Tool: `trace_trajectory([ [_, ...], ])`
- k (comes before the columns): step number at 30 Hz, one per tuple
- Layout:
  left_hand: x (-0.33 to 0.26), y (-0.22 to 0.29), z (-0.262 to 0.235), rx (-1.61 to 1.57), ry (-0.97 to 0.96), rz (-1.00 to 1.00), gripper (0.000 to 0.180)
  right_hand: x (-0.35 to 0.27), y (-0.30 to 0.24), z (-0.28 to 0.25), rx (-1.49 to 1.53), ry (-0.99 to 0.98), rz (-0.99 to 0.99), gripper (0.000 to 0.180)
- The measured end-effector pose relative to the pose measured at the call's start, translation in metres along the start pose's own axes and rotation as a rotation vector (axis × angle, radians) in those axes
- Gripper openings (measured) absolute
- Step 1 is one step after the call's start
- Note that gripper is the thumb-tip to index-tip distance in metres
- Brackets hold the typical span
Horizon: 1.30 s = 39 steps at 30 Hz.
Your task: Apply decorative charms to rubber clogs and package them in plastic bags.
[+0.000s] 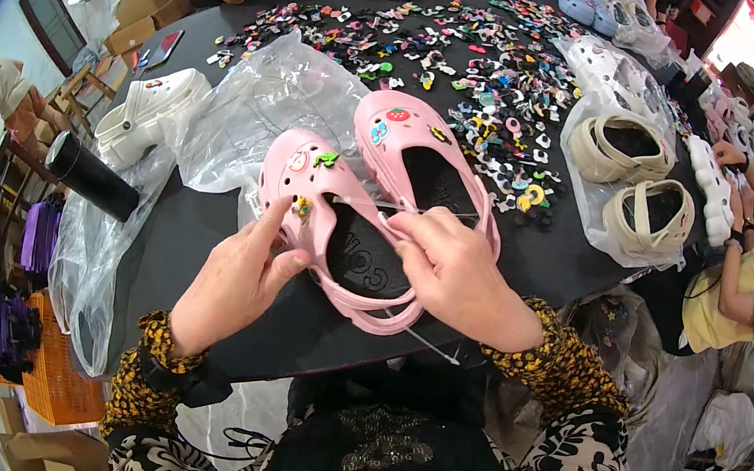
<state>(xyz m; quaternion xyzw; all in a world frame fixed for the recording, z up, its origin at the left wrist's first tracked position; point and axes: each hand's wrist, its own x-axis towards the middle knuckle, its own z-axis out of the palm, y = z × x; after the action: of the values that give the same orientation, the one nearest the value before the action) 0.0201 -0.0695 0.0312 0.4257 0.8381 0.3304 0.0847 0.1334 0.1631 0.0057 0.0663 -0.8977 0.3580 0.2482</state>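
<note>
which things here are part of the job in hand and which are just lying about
Likely part of the job:
- two pink perforated clogs
- thin pale rod at the right fingers
- loose spread of small multicoloured charms

Apparently just lying about:
- black cylindrical bottle
- orange plastic crate
- brown cardboard boxes

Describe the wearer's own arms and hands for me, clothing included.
The bare left hand and bare right hand wear no gloves. Both wrists have gathered, ruffled fabric cuffs in mottled mustard yellow and black. Above them, the loose black fabric sleeves carry large cream leaf-like or floral shapes.
</note>
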Motion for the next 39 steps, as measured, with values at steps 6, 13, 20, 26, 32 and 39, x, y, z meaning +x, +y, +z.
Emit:
trace_trajectory([
  [6, 0.016, 0.007, 0.004, 0.31, 0.038, -0.105, 0.056, -0.002, -0.015, -0.01, 0.201, -0.179, 0.11, 0.029],
  [13, 0.034, 0.008, 0.005, 0.399, 0.054, 0.084, 0.053, -0.002, -0.019, -0.014, 0.263, -0.252, 0.017, 0.028],
  [20, 0.034, -0.005, 0.008, 0.267, 0.016, -0.012, 0.055, -0.005, -0.024, -0.008, -0.25, -0.348, -0.346, 0.031],
  [26, 0.035, -0.013, 0.007, 0.19, 0.28, 0.104, 0.049, -0.005, -0.033, -0.002, -0.221, -0.279, -0.275, 0.024],
  [32, 0.05, -0.008, -0.009, 0.22, 0.392, 0.277, 0.047, -0.003, -0.043, 0.014, 0.043, -0.207, -0.284, 0.033],
  [39, 0.07, -0.044, -0.03, 0.313, 0.202, 0.319, 0.043, -0.008, -0.048, 0.01, 0.179, -0.281, -0.211, 0.054],
])
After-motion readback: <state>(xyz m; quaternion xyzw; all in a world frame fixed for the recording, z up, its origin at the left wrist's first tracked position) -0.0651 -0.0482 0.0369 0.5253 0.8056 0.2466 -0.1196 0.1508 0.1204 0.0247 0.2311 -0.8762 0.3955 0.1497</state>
